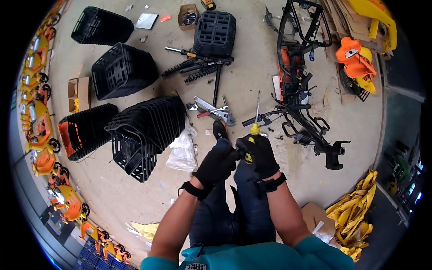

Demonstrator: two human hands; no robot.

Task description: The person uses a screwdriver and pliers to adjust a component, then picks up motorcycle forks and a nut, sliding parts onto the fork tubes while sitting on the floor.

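My right hand [263, 157], in a black glove, is wrapped round the yellow handle of a screwdriver [254, 129], whose thin metal shaft points away from me. Close against it, my left hand [217, 163], gloved too, is closed, its fingers meeting the right hand's at the handle. What the left fingers hold, if anything, is hidden. Both hands are above my thighs. Ahead of them, on the floor to the right, lies a black vehicle frame [294, 92] with a handlebar [265, 118] and cables. Wrenches [206, 105] and a red-handled tool [203, 115] lie beyond my shoe.
Stacks of black plastic crates [148, 121] stand on the left, beside clear plastic wrap [182, 150]. Shock absorbers [200, 74] lie farther ahead by another crate stack [215, 33]. Orange and yellow panels [355, 58] lie at the far right; yellow wrapping [353, 216] is nearer.
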